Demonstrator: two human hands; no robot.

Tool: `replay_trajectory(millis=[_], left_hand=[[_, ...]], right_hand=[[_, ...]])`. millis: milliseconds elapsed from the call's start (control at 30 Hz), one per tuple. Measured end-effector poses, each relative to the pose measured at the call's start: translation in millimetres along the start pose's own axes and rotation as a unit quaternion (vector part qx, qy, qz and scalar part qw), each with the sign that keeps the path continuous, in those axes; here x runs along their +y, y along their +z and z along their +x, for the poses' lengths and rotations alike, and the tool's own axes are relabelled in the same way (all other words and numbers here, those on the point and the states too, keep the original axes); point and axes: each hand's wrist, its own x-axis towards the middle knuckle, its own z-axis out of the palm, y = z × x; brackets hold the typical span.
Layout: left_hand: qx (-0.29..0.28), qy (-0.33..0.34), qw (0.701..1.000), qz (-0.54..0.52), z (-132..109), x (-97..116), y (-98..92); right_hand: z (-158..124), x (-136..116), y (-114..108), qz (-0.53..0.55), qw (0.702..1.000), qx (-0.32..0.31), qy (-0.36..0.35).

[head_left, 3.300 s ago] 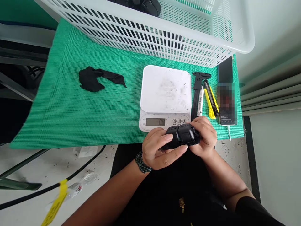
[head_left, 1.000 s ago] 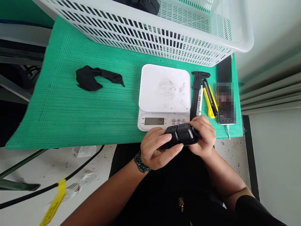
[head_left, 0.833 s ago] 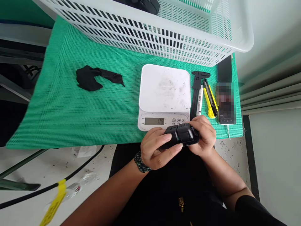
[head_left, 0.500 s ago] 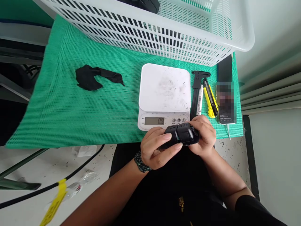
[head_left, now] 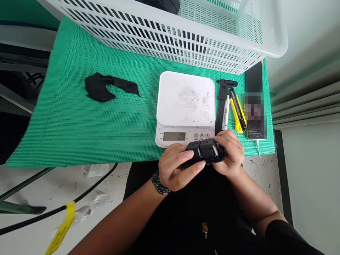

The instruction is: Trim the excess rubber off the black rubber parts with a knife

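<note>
Both hands grip one small black plastic part [head_left: 205, 153] just in front of a white digital scale [head_left: 185, 106]. My left hand [head_left: 175, 170], with a dark bead bracelet at the wrist, wraps the part's left end, thumb and forefinger pinching it. My right hand [head_left: 231, 154] closes around its right end. The scale's platform carries only dust and specks, and its display is lit.
A green mesh mat [head_left: 79, 124] covers the table. On it lie a black cloth scrap [head_left: 102, 87], a black caliper [head_left: 221, 102], a white marker [head_left: 225, 113], a yellow utility knife [head_left: 237, 115] and a phone [head_left: 255, 115]. A white slotted basket [head_left: 186, 39] stands behind. A black cable with yellow tag [head_left: 63, 221] lies lower left.
Hardly anything differs. Both hands keep hold of the black part in the same spot; the view has shifted very slightly.
</note>
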Motion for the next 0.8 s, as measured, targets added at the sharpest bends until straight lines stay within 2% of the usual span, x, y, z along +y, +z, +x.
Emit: replay_trajectory(millis=[800], left_hand=[[0.001,-0.008,1.000,-0.004,-7.2,-0.5,-1.0]], right_hand=[[0.4,-0.3,0.2,-0.005,1.000,-0.003,-0.002]])
